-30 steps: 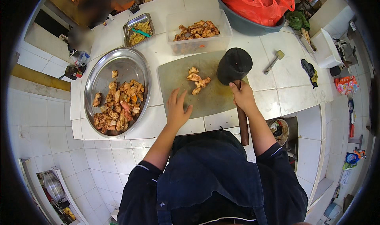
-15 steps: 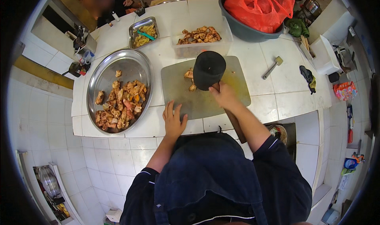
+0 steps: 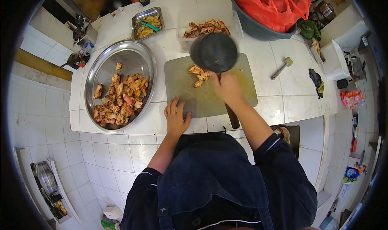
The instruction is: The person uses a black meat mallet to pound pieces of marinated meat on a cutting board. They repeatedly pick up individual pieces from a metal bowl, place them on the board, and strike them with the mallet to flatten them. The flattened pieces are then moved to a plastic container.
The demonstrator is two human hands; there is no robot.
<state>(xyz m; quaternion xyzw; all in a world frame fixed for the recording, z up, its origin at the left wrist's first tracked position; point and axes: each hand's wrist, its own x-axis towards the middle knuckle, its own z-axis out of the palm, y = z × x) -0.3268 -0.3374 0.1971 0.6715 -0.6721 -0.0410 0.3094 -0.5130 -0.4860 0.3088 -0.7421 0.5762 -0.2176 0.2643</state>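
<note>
My right hand (image 3: 228, 86) is shut on the handle of a black round-headed tool (image 3: 213, 52), held blurred over the far part of a grey-green cutting board (image 3: 226, 100). A few browned meat pieces (image 3: 198, 74) lie on the board just left of and below the tool's head. At the board's near left edge rests my left hand (image 3: 177, 116), fingers spread and holding nothing. A dark handle (image 3: 232, 116) lies on the near edge of the board beneath my right forearm.
A round steel tray (image 3: 97, 68) of meat pieces sits to the left. Farther back are a clear tub of meat (image 3: 206, 27), a small steel tray (image 3: 147, 23), and a grey basin (image 3: 258, 29) holding a red bag. A mallet (image 3: 281, 68) and dark cloth (image 3: 317, 82) lie right.
My right hand has carried the black tool from the board's right side leftward to over the meat pieces. My left hand has slid back from the board's middle to its near edge.
</note>
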